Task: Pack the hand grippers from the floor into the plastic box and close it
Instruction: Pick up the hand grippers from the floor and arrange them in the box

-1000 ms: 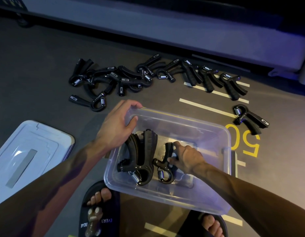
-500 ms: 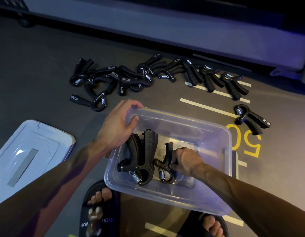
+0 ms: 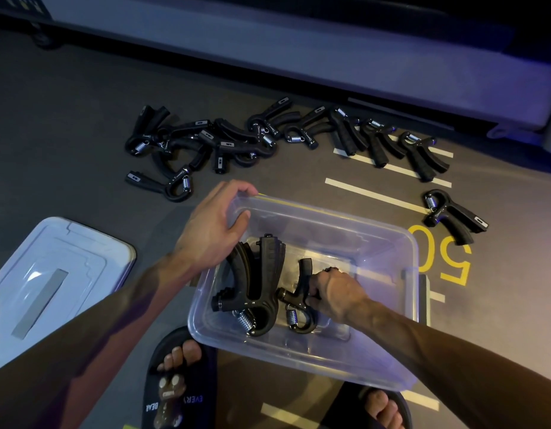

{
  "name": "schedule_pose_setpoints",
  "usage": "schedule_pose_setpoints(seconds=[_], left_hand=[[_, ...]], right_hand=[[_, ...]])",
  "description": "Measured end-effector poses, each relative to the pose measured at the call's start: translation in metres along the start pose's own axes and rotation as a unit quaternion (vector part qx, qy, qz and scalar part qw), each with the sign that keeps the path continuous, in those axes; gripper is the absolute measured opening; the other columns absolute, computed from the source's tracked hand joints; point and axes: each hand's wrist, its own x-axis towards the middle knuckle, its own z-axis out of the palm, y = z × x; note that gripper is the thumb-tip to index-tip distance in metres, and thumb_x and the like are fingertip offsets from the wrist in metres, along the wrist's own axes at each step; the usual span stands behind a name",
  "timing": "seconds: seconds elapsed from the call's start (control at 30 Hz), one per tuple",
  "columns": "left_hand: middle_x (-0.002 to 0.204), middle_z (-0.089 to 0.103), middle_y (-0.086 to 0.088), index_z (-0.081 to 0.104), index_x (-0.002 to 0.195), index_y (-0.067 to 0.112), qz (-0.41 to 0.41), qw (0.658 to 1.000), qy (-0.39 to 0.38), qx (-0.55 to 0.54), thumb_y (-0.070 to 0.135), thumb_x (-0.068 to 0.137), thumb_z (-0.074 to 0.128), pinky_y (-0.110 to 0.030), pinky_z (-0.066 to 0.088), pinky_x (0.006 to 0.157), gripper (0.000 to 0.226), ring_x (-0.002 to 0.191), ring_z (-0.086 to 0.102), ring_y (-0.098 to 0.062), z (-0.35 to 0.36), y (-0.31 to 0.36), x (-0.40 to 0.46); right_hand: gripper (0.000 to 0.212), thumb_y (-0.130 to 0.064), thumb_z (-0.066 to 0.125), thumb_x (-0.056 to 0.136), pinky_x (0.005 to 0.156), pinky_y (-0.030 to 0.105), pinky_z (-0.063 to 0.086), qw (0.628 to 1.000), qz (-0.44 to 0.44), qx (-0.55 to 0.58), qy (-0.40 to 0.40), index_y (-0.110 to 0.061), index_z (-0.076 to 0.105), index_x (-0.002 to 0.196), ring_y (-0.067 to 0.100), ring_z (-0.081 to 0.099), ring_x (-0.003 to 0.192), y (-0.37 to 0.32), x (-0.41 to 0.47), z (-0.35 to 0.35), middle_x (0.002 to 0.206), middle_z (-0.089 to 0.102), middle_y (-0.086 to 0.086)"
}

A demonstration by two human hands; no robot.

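Packing hand grippers into a clear box on the floor.

The left hand (image 3: 212,229) grips the far-left corner of the box (image 3: 388,342); the right hand (image 3: 336,292) curls round a gripper (image 3: 299,300) inside it, beside a larger gripper (image 3: 258,283) lying at the box's left. A pile of grippers (image 3: 237,140) stretches across the floor (image 3: 67,103) beyond the box, with a lone gripper (image 3: 453,216) at right near a yellow "50" (image 3: 444,258). The lid (image 3: 51,283) lies at left. Two sandalled feet show at the bottom.

Black hand grippers (image 3: 261,286) with silver springs – clear plastic box (image 3: 388,267), yellow floor number (image 3: 444,255)
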Motion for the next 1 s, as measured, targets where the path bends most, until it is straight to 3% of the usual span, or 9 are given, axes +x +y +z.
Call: schedule_pose_setpoints(seconds=[0.2, 0.4, 0.6, 0.83, 1.0], left_hand=[[0.119, 0.055, 0.021, 0.054, 0.123, 0.038, 0.002, 1.000, -0.002, -0.001, 0.016, 0.093, 0.062, -0.016, 0.037, 0.096, 0.038, 0.114, 0.052, 0.004, -0.001, 0.001, 0.001], [0.118, 0.054, 0.023, 0.054, 0.122, 0.040, -0.003, 1.000, -0.004, -0.004, 0.017, 0.094, 0.062, -0.014, 0.036, 0.094, 0.037, 0.113, 0.051, 0.008, -0.003, 0.002, 0.000], [0.119, 0.055, 0.021, 0.055, 0.122, 0.038, 0.002, 1.000, -0.002, -0.009, 0.015, 0.094, 0.063, -0.008, 0.034, 0.095, 0.037, 0.113, 0.052, 0.007, -0.002, 0.002, 0.000], [0.118, 0.056, 0.020, 0.055, 0.122, 0.038, 0.003, 1.000, -0.005, -0.011, 0.015, 0.094, 0.063, -0.015, 0.038, 0.096, 0.037, 0.114, 0.053, 0.004, -0.001, 0.000, 0.001], [0.119, 0.055, 0.021, 0.054, 0.122, 0.040, 0.001, 1.000, -0.005, -0.008, 0.017, 0.094, 0.062, -0.011, 0.036, 0.095, 0.037, 0.114, 0.052, 0.008, -0.001, 0.000, 0.001]], right_hand=[[0.022, -0.038, 0.066, 0.089, 0.068, 0.024, 0.040, 1.000, 0.007, 0.002, 0.003, -0.023, 0.067, 0.105, 0.016, 0.053, 0.080, -0.001, -0.002, 0.001, 0.099, 0.067, 0.001], [0.025, -0.037, 0.061, 0.093, 0.070, 0.026, 0.042, 1.000, 0.004, -0.017, 0.015, -0.023, 0.063, 0.114, 0.022, 0.059, 0.085, -0.004, -0.003, -0.007, 0.108, 0.065, 0.004], [0.021, -0.027, 0.061, 0.094, 0.065, 0.024, 0.042, 1.000, -0.007, 0.006, 0.022, -0.020, 0.063, 0.113, 0.020, 0.059, 0.079, -0.008, -0.004, -0.011, 0.098, 0.067, 0.003], [0.025, -0.031, 0.062, 0.092, 0.076, 0.031, 0.055, 0.999, 0.027, -0.029, 0.018, -0.023, 0.062, 0.116, 0.023, 0.065, 0.089, -0.014, -0.003, -0.016, 0.107, 0.069, 0.005], [0.023, -0.027, 0.061, 0.092, 0.082, 0.034, 0.057, 0.998, 0.037, -0.042, -0.014, -0.018, 0.062, 0.112, 0.026, 0.068, 0.097, -0.019, -0.008, -0.016, 0.108, 0.070, 0.007]])
